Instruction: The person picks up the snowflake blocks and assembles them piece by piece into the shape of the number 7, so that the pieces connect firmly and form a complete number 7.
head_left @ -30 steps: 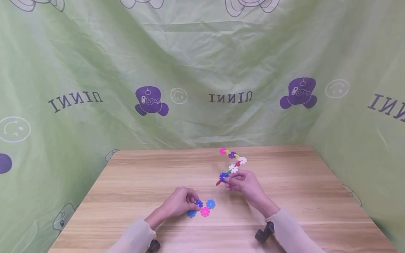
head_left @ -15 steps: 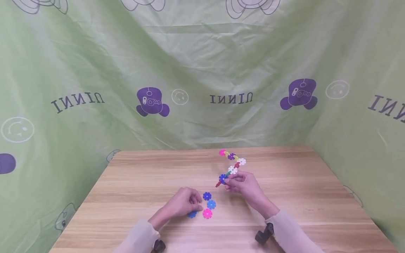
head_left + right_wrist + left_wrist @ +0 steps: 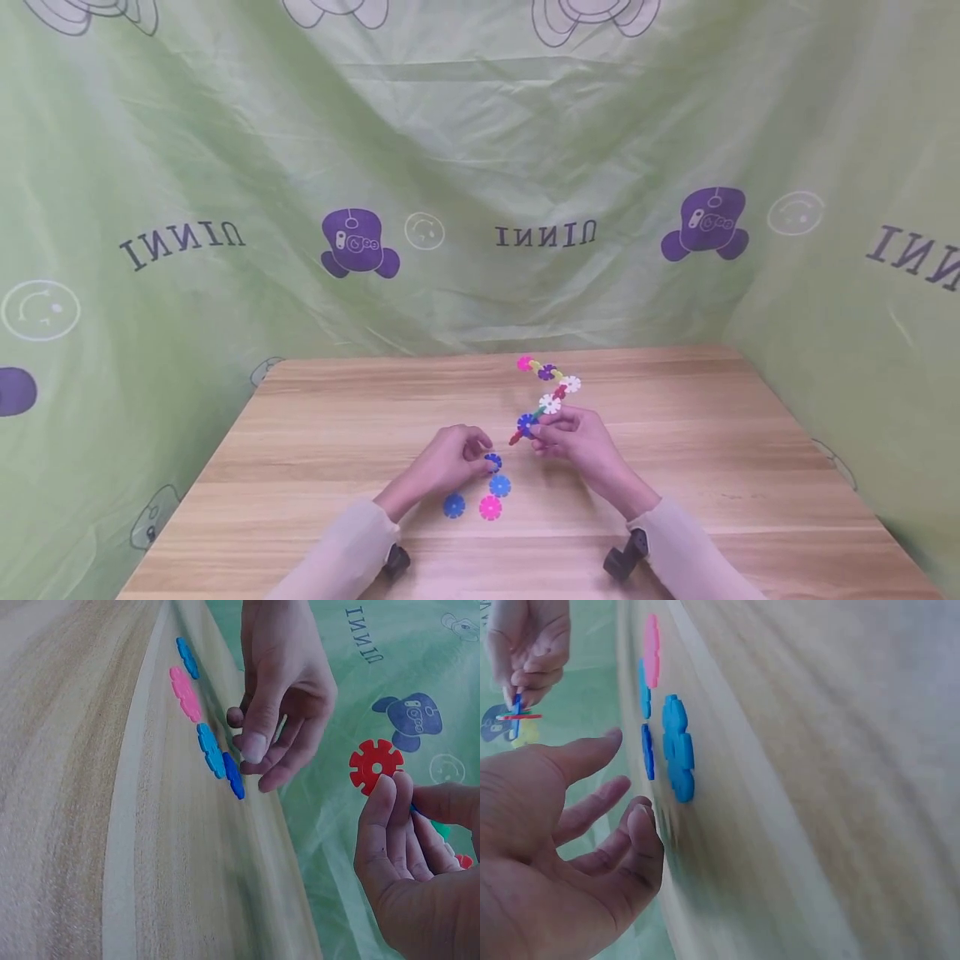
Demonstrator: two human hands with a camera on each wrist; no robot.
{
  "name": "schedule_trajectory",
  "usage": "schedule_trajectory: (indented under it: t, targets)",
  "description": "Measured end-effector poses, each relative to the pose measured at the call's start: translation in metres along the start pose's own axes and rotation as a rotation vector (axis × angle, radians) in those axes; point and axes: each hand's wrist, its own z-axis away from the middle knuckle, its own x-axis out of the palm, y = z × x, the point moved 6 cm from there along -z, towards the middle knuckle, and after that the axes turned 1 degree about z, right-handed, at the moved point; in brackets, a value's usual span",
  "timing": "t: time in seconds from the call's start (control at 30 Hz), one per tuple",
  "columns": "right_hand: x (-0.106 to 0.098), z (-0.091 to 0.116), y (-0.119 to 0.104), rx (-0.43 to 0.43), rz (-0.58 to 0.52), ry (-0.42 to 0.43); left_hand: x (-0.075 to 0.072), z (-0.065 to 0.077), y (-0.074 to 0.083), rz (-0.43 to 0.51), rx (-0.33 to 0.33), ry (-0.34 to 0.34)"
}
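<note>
right hand [image 3: 573, 433] pinches disc chain [image 3: 546, 398], grip hidden; left hand [image 3: 453, 458] relaxed, touching dark-blue disc [image 3: 492, 461] unclear.

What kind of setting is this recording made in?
Most likely a staged recording booth rather than a lived-in room. A green printed cloth with cartoon figures and mirrored lettering closes in the wooden table on three sides, and the only things on the table are toy discs handled by two hands.

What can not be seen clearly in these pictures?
- Head view: whether the left hand touches the dark blue disc; too small.
- Right wrist view: most of the chain is hidden by the right hand.
- Left wrist view: the discs appear edge-on and blurred.
</note>
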Motion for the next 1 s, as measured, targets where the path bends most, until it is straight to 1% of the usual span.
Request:
schedule_trajectory:
  t: [0.17,0.23,0.33,0.47,0.57,0.63,0.73,0.87,0.93,1.0]
  targets:
    - [0.001,0.000,0.001,0.012,-0.001,0.003,0.004,-0.005,0.000,-0.025,0.034,-0.004]
    - [0.001,0.000,0.001,0.014,-0.001,0.004,0.005,-0.006,-0.001,-0.033,0.033,0.000]
    - [0.001,0.001,0.000,0.013,-0.002,-0.004,0.005,-0.007,-0.001,-0.038,0.019,-0.002]
    - [0.001,0.001,0.001,0.015,-0.003,-0.004,0.006,-0.008,-0.001,-0.029,-0.024,-0.018]
    - [0.001,-0.001,0.002,0.016,0.003,0.002,0.005,-0.010,-0.001,0.014,-0.048,-0.018]
    - [0.000,-0.002,0.002,0.011,0.009,0.005,0.003,-0.010,0.000,0.084,-0.054,-0.011]
    - [0.000,-0.002,0.000,0.003,0.019,0.007,0.001,-0.009,-0.001,0.265,-0.080,-0.015]
    - [0.001,0.000,0.000,0.007,0.024,0.010,0.005,-0.003,-0.005,0.515,-0.161,-0.048]
    - [0.001,0.000,0.000,0.007,0.021,0.004,0.007,0.000,-0.005,0.598,-0.192,-0.061]
    - [0.002,0.001,0.001,0.000,0.020,-0.005,0.008,0.002,-0.003,0.660,-0.205,-0.070]
